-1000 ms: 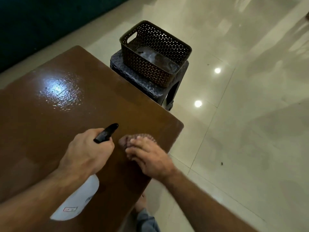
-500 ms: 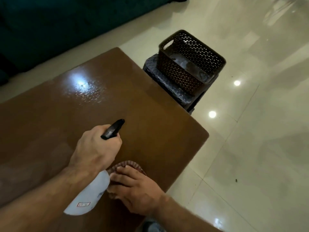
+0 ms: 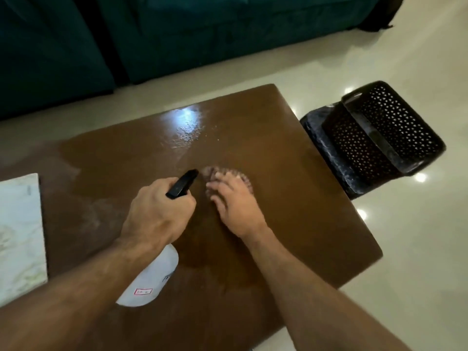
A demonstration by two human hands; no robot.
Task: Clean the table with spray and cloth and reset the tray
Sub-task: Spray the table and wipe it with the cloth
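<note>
My left hand (image 3: 158,214) grips a white spray bottle (image 3: 152,279) by its black trigger head, with the nozzle pointing away over the brown table (image 3: 291,198). Just right of it my right hand (image 3: 234,201) presses flat on a reddish-brown cloth (image 3: 228,173), whose edge shows beyond the fingertips near the table's middle. A wet, shiny patch (image 3: 188,127) lies further back on the tabletop. A white marbled tray (image 3: 20,236) rests at the left edge of the table.
A dark perforated plastic basket (image 3: 385,138) sits on a dark stool (image 3: 326,145) off the table's right side. A dark teal sofa (image 3: 177,34) runs along the far side. Glossy pale tiles surround the table.
The view has swung left, bringing the tray and sofa into sight. My right hand has pushed the cloth from the near edge towards the middle of the table. The bottle stays held.
</note>
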